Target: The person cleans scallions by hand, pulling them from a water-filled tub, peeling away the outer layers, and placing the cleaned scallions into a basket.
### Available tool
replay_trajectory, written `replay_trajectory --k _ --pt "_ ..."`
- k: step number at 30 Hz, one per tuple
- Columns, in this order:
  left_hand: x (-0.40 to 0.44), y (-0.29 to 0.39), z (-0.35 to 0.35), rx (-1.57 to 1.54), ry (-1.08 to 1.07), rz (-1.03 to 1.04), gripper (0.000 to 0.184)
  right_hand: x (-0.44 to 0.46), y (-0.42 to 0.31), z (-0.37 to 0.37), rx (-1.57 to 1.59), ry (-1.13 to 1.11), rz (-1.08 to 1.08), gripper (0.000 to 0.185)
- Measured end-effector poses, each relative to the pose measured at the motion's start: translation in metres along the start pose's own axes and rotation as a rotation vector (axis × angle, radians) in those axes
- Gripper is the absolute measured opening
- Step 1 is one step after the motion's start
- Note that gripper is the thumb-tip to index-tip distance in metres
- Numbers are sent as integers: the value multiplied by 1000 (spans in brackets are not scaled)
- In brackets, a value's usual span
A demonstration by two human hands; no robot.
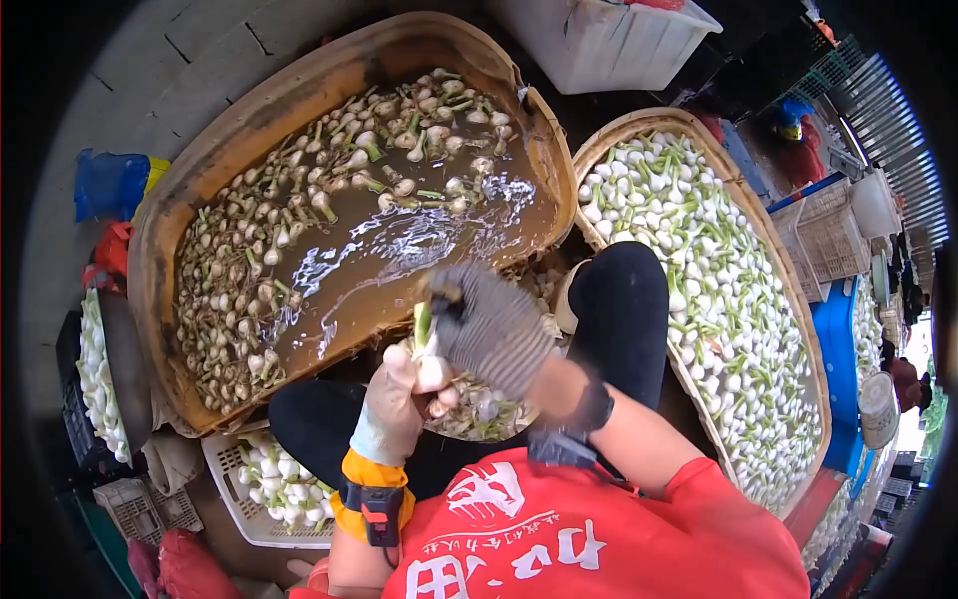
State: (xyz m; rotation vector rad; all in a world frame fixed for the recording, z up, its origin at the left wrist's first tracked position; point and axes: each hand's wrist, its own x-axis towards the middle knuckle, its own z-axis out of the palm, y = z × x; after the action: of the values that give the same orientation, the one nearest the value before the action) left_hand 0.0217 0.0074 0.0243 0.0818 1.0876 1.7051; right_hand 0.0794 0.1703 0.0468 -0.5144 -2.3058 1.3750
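Observation:
My left hand [391, 399], in a pale glove with bare fingertips, holds a white bulb [432, 373] with a green stem by its lower side. Over the stem is my right hand [494, 324] in a grey striped glove, its fingers curled and partly blurred; whether it grips the stem is hidden. Unpeeled bulbs float in muddy water in the large brown tub [150, 250] in front of me. Below my hands, loose bulbs and peelings [484, 414] lie between my knees.
At right stands a long tub [720, 454] full of white bulbs. A white basket [228, 489] with bulbs is at lower left, a white bin [619, 50] at the top. Blue containers [836, 369] line the far right. My knees flank my hands.

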Motion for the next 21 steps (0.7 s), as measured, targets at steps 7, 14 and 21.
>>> replay_trajectory --k 7,14,21 --pt "-37 29 38 142 21 46 43 48 42 -53 -146 449 147 22" --pt "-45 21 37 384 112 45 41 -37 20 -20 281 -81 144 35" --pt "-45 9 48 398 231 156 38 -31 -41 -28 -159 -285 153 49"
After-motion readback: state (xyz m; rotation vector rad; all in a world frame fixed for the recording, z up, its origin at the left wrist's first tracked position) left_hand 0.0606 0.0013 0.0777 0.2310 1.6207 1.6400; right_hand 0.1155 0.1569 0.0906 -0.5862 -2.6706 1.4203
